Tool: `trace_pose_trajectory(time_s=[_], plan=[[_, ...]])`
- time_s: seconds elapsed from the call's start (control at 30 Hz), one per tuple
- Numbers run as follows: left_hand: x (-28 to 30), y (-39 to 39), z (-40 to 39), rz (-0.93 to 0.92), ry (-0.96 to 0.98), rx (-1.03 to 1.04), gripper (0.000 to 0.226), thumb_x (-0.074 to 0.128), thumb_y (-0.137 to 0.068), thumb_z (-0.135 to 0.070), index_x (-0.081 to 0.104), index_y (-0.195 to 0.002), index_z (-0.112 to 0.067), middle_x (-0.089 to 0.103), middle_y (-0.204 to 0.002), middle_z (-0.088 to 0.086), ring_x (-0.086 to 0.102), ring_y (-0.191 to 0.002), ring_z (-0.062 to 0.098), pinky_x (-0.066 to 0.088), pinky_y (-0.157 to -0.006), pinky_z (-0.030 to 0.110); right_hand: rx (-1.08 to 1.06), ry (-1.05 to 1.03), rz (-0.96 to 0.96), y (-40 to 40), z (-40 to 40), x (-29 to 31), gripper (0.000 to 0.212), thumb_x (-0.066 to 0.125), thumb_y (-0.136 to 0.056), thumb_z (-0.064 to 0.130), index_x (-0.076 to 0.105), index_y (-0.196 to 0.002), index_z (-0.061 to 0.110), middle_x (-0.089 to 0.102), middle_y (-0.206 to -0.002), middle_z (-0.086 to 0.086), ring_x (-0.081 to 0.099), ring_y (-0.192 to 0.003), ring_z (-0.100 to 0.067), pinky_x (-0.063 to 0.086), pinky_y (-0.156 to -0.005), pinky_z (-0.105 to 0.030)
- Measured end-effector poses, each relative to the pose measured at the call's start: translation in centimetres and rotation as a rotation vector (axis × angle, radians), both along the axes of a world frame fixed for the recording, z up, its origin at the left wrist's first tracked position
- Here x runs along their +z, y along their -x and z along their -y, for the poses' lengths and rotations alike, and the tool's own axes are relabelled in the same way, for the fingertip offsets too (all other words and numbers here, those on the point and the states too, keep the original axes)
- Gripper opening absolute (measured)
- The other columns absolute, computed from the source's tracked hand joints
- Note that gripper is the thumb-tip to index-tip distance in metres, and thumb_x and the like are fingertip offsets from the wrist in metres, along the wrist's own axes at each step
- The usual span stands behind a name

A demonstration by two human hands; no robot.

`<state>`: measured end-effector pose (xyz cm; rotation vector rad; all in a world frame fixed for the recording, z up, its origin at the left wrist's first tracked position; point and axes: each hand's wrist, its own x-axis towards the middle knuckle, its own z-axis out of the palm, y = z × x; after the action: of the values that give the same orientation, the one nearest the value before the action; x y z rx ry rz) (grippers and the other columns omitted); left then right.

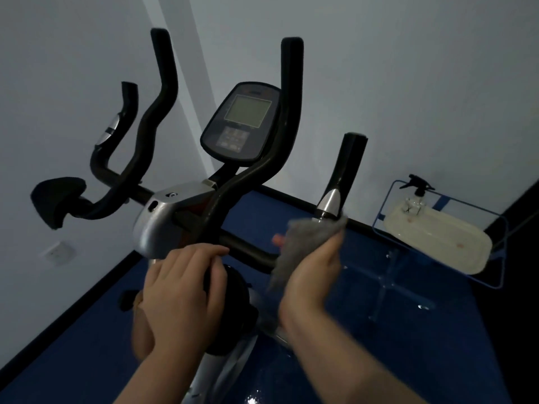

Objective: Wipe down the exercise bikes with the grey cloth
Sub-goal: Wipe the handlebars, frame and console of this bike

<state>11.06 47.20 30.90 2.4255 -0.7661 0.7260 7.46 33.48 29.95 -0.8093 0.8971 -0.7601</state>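
A single head-worn view is given, tilted, looking forward and down from close above the bike (186, 217). The console (242, 123) is centred, both hands are seen low in frame, floor (437, 345) and wall (408, 68) behind.

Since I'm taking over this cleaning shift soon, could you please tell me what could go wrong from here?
1. The right hand wraps the grey cloth around the handlebar near the silver sensor; moisture might affect it.
2. A loose cloth corner hangs down and could snag.
3. The console may get skipped; the left hand rests empty below it.
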Motion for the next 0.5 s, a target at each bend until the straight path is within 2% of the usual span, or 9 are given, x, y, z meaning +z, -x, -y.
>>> trace_pose_trajectory(time_s=[0.07,0.17,0.2,0.27,0.33,0.37,0.4,0.43,0.5], plan=[[-0.2,-0.2,-0.2,0.027,0.003,-0.021,0.025,0.044,-0.091,-0.025,0.069,-0.092,-0.025,0.069,-0.087,-0.008,0.059,-0.079,0.010,0.030,-0.072,0.027,-0.004,0.006,-0.069,0.9,-2.1,-0.9,0.039,0.032,-0.098,0.051,0.066,-0.094,0.031,0.072,-0.093,0.006,0.069,-0.084,-0.003,0.051,-0.071,-0.021],[0.0,0.0,-0.1,0.043,-0.007,-0.040,0.025,0.045,-0.092,-0.025,0.069,-0.090,-0.024,0.070,-0.087,-0.009,0.061,-0.079,0.012,0.032,-0.072,0.029,-0.064,0.070,-0.071,0.1,0.4,0.0,0.048,0.031,-0.098,0.051,0.064,-0.109,0.018,0.072,-0.101,-0.007,0.069,-0.092,-0.016,0.055,-0.085,-0.036],[0.0,0.0,0.0,0.050,-0.005,-0.042,0.025,0.045,-0.092,-0.025,0.069,-0.089,-0.024,0.070,-0.086,-0.009,0.061,-0.078,0.013,0.031,-0.072,0.028,-0.094,0.139,-0.061,-0.3,1.1,0.4,0.046,0.032,-0.098,0.050,0.060,-0.115,0.018,0.070,-0.108,-0.008,0.068,-0.095,-0.015,0.054,-0.087,-0.036],[0.0,-0.1,0.0,0.057,-0.013,-0.045,0.024,0.045,-0.092,-0.024,0.069,-0.090,-0.024,0.070,-0.086,-0.009,0.061,-0.079,0.013,0.030,-0.074,0.027,-0.095,0.444,-0.076,-0.3,0.5,0.5,0.039,0.033,-0.100,0.043,0.044,-0.134,0.026,0.056,-0.133,0.001,0.057,-0.115,-0.003,0.047,-0.098,-0.025],[0.0,-0.2,-0.1,0.068,-0.019,-0.039,0.024,0.045,-0.092,-0.025,0.068,-0.091,-0.025,0.069,-0.087,-0.009,0.061,-0.081,0.013,0.028,-0.076,0.025,-0.021,0.816,-0.126,0.4,-0.5,-0.2,0.047,0.033,-0.101,0.038,0.025,-0.147,0.031,0.025,-0.154,0.011,0.027,-0.139,0.002,0.027,-0.110,-0.014],[0.0,-0.2,-0.1,0.073,-0.017,-0.035,0.023,0.045,-0.092,-0.026,0.068,-0.091,-0.026,0.069,-0.087,-0.009,0.060,-0.082,0.013,0.028,-0.077,0.025,0.026,1.024,-0.194,0.9,0.1,-0.9,0.049,0.032,-0.101,0.035,0.026,-0.148,0.026,0.017,-0.157,0.010,0.015,-0.144,-0.002,0.018,-0.115,-0.017],[-0.1,-0.3,-0.1,0.077,-0.016,-0.033,0.023,0.045,-0.092,-0.026,0.068,-0.092,-0.026,0.069,-0.088,-0.009,0.059,-0.083,0.013,0.028,-0.078,0.025,0.060,1.244,-0.286,1.3,1.3,-1.3,0.047,0.031,-0.101,0.031,0.035,-0.145,0.018,0.018,-0.158,0.004,0.011,-0.147,-0.011,0.012,-0.119,-0.025],[-0.3,-0.3,-0.1,0.082,-0.015,-0.034,0.023,0.045,-0.092,-0.026,0.068,-0.092,-0.025,0.069,-0.088,-0.009,0.059,-0.083,0.013,0.028,-0.078,0.025,0.092,1.440,-0.391,1.7,2.6,-1.1,0.045,0.030,-0.101,0.029,0.045,-0.139,0.011,0.028,-0.155,-0.002,0.013,-0.147,-0.019,0.008,-0.121,-0.034],[-0.3,-0.3,-0.1,0.083,0.005,-0.035,0.023,0.045,-0.093,-0.026,0.068,-0.093,-0.025,0.069,-0.089,-0.008,0.059,-0.084,0.013,0.030,-0.078,0.026,0.226,1.736,-0.525,2.3,3.4,-0.1,0.045,0.030,-0.101,0.029,0.060,-0.124,0.005,0.053,-0.139,-0.009,0.031,-0.141,-0.026,0.012,-0.119,-0.046]])
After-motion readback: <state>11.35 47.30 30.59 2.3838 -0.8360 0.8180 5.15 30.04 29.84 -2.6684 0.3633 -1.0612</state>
